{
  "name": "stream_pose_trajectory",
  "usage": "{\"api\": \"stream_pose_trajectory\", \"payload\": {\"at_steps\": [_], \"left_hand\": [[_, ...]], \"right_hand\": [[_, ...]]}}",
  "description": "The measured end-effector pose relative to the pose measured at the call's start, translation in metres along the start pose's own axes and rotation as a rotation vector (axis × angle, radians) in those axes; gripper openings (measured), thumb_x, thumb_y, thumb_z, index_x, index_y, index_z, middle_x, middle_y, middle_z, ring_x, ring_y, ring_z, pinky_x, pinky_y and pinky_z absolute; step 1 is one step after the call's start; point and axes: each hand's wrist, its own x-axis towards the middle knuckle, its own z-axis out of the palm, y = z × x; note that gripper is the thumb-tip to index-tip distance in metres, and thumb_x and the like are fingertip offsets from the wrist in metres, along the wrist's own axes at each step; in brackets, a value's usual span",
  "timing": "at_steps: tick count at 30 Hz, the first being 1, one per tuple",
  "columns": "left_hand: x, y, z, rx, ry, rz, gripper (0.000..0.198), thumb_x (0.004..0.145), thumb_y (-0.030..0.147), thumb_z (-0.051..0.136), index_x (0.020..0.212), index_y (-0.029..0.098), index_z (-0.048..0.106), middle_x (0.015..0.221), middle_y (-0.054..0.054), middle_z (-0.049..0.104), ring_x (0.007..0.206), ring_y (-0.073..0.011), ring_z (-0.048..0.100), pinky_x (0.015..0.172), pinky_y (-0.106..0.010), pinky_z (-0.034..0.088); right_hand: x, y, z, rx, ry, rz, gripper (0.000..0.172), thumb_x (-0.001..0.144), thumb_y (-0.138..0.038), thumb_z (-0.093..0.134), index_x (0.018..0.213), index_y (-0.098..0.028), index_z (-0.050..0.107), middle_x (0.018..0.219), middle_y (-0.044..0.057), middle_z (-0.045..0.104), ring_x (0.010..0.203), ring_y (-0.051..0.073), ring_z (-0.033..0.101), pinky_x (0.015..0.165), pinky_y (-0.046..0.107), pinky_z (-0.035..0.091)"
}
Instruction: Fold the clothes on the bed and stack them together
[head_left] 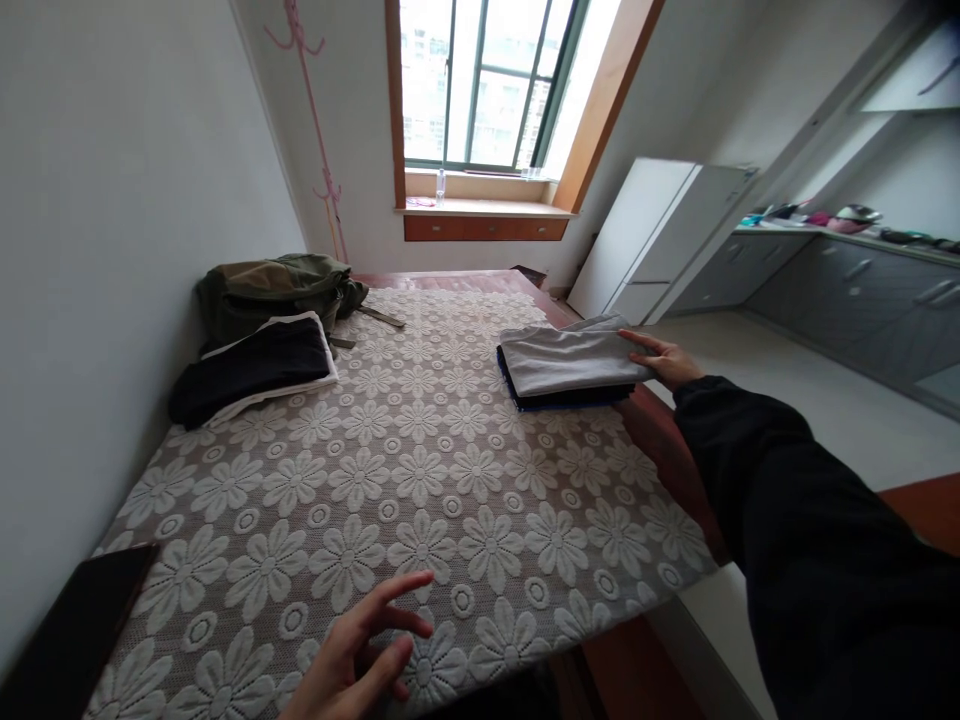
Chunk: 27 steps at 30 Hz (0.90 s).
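A folded grey garment point(566, 360) lies on top of a folded dark blue one point(570, 398), stacked near the right edge of the table. My right hand point(664, 360), in a black sleeve, rests flat against the stack's right side with fingers stretched out. My left hand point(360, 645) hovers low over the table's near edge, fingers spread and holding nothing. The table carries a lace cloth with white flowers point(420, 470).
A black garment with white trim point(255, 370) and an olive green backpack point(270, 290) lie at the far left by the wall. A dark flat object point(75, 625) sits at the near left corner. A white fridge point(660, 235) and grey kitchen cabinets point(847, 290) stand to the right.
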Motion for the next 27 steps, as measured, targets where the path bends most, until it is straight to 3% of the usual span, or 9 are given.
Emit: {"api": "stream_pose_trajectory", "payload": {"at_steps": [4, 8, 11, 15, 19, 24, 27], "left_hand": [[0.001, 0.004, 0.001, -0.02, 0.005, 0.022, 0.054, 0.097, 0.057, 0.062, 0.146, 0.035, 0.061, 0.123, -0.01, 0.072, 0.102, -0.0248, 0.067, 0.072, -0.026, 0.059], [0.0, 0.004, 0.002, -0.022, 0.007, 0.017, 0.054, 0.097, 0.057, 0.061, 0.146, 0.034, 0.061, 0.122, -0.011, 0.072, 0.104, -0.0254, 0.067, 0.073, -0.026, 0.059], [0.0, 0.002, 0.001, -0.029, -0.003, 0.006, 0.056, 0.097, 0.058, 0.061, 0.147, 0.035, 0.06, 0.123, -0.011, 0.072, 0.102, -0.0246, 0.067, 0.074, -0.027, 0.058], [-0.001, 0.003, 0.001, -0.028, -0.01, 0.006, 0.053, 0.098, 0.056, 0.06, 0.147, 0.035, 0.06, 0.124, -0.011, 0.07, 0.106, -0.0256, 0.066, 0.075, -0.027, 0.059], [0.0, 0.005, 0.003, -0.045, -0.004, 0.015, 0.054, 0.098, 0.057, 0.06, 0.146, 0.033, 0.06, 0.128, -0.012, 0.068, 0.11, -0.0271, 0.066, 0.076, -0.029, 0.06], [0.0, 0.008, 0.002, -0.078, -0.032, 0.018, 0.055, 0.098, 0.055, 0.061, 0.148, 0.03, 0.059, 0.123, -0.013, 0.069, 0.108, -0.0264, 0.065, 0.077, -0.03, 0.061], [0.001, 0.011, 0.003, -0.113, -0.023, 0.025, 0.052, 0.098, 0.052, 0.063, 0.145, 0.03, 0.06, 0.138, -0.013, 0.063, 0.112, -0.0272, 0.064, 0.075, -0.03, 0.061]], "right_hand": [[-0.003, -0.006, -0.002, -0.16, -0.003, -0.033, 0.055, 0.087, -0.016, 0.066, 0.142, -0.022, 0.067, 0.158, 0.01, 0.055, 0.147, 0.027, 0.048, 0.123, 0.038, 0.034], [-0.008, -0.018, 0.003, -0.385, 0.082, -0.123, 0.051, 0.087, -0.026, 0.067, 0.138, -0.02, 0.069, 0.172, 0.011, 0.032, 0.156, 0.037, 0.029, 0.129, 0.052, 0.017], [-0.017, -0.035, 0.025, -0.666, 0.121, -0.334, 0.051, 0.097, -0.039, 0.055, 0.144, -0.022, 0.063, 0.169, 0.01, 0.038, 0.155, 0.035, 0.031, 0.128, 0.055, 0.02], [-0.027, -0.059, 0.073, -0.86, -0.031, -0.531, 0.057, 0.104, -0.042, 0.039, 0.158, -0.027, 0.046, 0.171, 0.004, 0.036, 0.157, 0.029, 0.029, 0.128, 0.05, 0.024], [-0.019, -0.069, 0.111, -0.924, -0.193, -0.39, 0.065, 0.105, -0.052, 0.027, 0.164, -0.026, 0.035, 0.175, 0.004, 0.025, 0.161, 0.032, 0.018, 0.129, 0.058, 0.017], [0.009, -0.07, 0.13, -0.89, -0.26, -0.256, 0.071, 0.102, -0.064, 0.023, 0.166, -0.035, 0.029, 0.177, 0.001, 0.019, 0.162, 0.037, 0.013, 0.126, 0.07, 0.013], [0.016, -0.071, 0.144, -0.848, -0.278, -0.188, 0.075, 0.1, -0.069, 0.022, 0.167, -0.036, 0.025, 0.177, 0.001, 0.016, 0.161, 0.039, 0.013, 0.123, 0.074, 0.012]]}}
